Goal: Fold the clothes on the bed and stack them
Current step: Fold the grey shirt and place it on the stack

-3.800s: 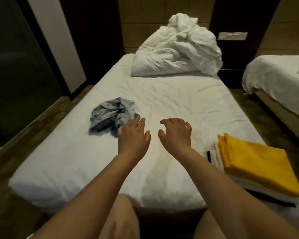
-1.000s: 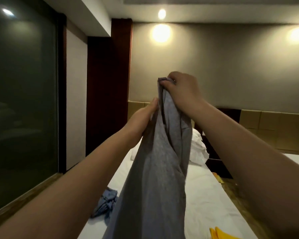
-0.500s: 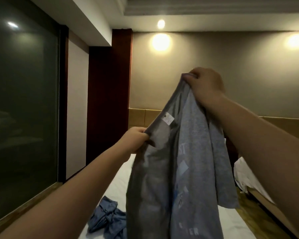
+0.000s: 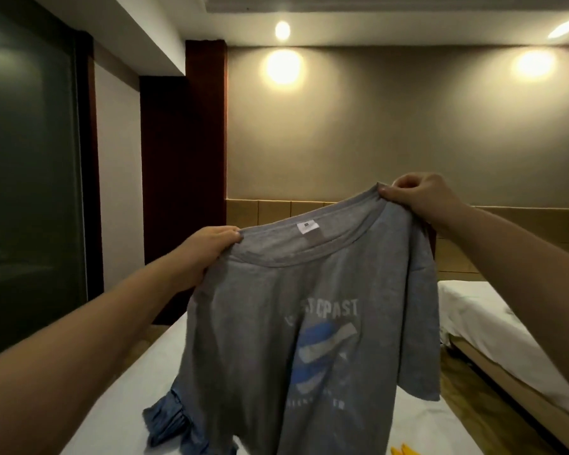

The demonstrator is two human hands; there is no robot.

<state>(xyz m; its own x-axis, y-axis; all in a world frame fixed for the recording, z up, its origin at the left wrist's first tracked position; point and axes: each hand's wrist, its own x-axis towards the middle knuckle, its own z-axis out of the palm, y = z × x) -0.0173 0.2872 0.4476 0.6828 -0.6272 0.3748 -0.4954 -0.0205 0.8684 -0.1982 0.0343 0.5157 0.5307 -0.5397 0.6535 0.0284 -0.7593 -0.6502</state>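
A grey T-shirt (image 4: 309, 323) with a white and blue chest print hangs spread out in the air above the bed (image 4: 122, 412). My left hand (image 4: 207, 247) pinches its left shoulder by the collar. My right hand (image 4: 418, 195) pinches the other shoulder, held higher, so the collar slants up to the right. A white label shows inside the neck. A crumpled blue garment (image 4: 168, 425) lies on the sheet below, partly hidden behind the shirt. A sliver of the yellow folded cloth (image 4: 403, 451) peeks in at the bottom edge.
A second bed (image 4: 493, 326) with white sheets stands to the right across a strip of wooden floor (image 4: 467, 399). A dark glass wall (image 4: 30, 192) runs along the left. The tiled headboard (image 4: 276, 211) and a lit wall are ahead.
The shirt went from a bunched hanging strip to being spread wide by the shoulders. My hands moved apart, the left to the left, the right to the right and lower.
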